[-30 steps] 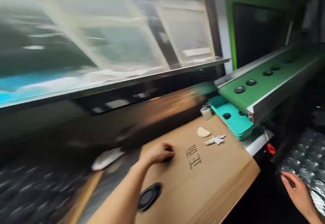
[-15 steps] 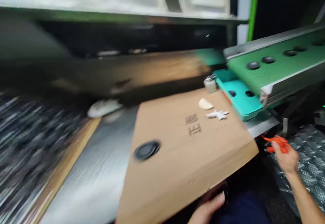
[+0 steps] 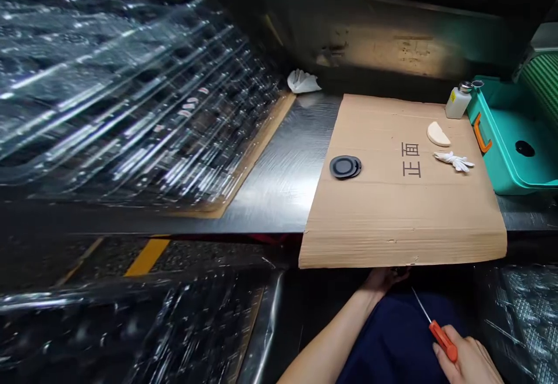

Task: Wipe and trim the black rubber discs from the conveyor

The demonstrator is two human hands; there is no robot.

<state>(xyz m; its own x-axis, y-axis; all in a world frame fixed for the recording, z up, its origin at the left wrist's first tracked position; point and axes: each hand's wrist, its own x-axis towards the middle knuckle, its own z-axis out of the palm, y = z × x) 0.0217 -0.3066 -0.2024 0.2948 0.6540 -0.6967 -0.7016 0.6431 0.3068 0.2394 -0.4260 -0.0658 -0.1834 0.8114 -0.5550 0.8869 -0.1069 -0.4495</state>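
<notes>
My right hand (image 3: pixel 468 358) is closed round the red handle of a tool with a thin metal blade (image 3: pixel 443 340). The blade points up and left, over dark blue clothing on my lap. Just below the cardboard's front edge is my left hand (image 3: pixel 383 279), its fingers curled and partly hidden; something dark shows at them, too dim to name. On the cardboard sheet (image 3: pixel 370 221) lie two dark round lids (image 3: pixel 344 167), overlapping. A cream half-round pad (image 3: pixel 438 134) and a crumpled white glove (image 3: pixel 454 161) lie at its right side.
A white bottle with a metal cap (image 3: pixel 457 102) stands beside a teal bin (image 3: pixel 503 166) holding a dark round piece. A green conveyor belt (image 3: pixel 544 79) ends above the bin. Clear plastic trays (image 3: pixel 131 111) cover the left of the metal bench (image 3: pixel 279 189); another white crumpled piece (image 3: pixel 301 82) lies behind.
My view has swung left and down. My right hand has come from beside the bench, at the right, back to my lap, and the tool's thin blade now shows. My left hand stays below the cardboard's edge.
</notes>
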